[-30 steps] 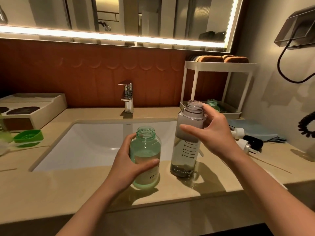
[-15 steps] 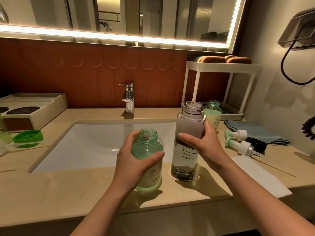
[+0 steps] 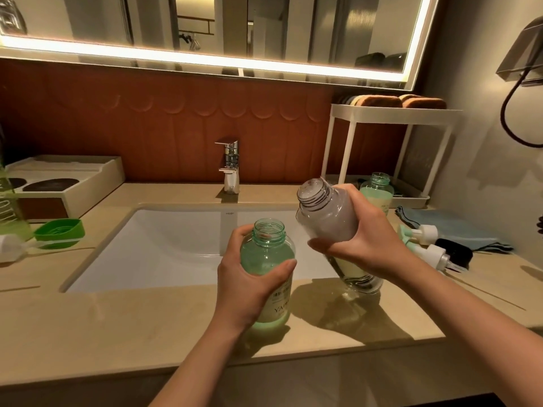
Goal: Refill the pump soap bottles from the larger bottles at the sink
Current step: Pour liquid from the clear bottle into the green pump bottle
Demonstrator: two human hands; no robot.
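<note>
I see the large clear bottle [image 3: 326, 218] tipped off vertical. Its long axis runs on a diagonal from its base, at the front right corner of the sink [image 3: 164, 245], up to its open neck, which points up and left over the sink's right side. I cannot tell whether the base touches the counter. The right hand [image 3: 367, 248] is wrapped round its middle, fingers curled across the front. The small green bottle [image 3: 266, 254] stands upright, mouth open and facing up, just in front of the sink's front rim. The left hand [image 3: 249, 286] grips its body, thumb across the front.
</note>
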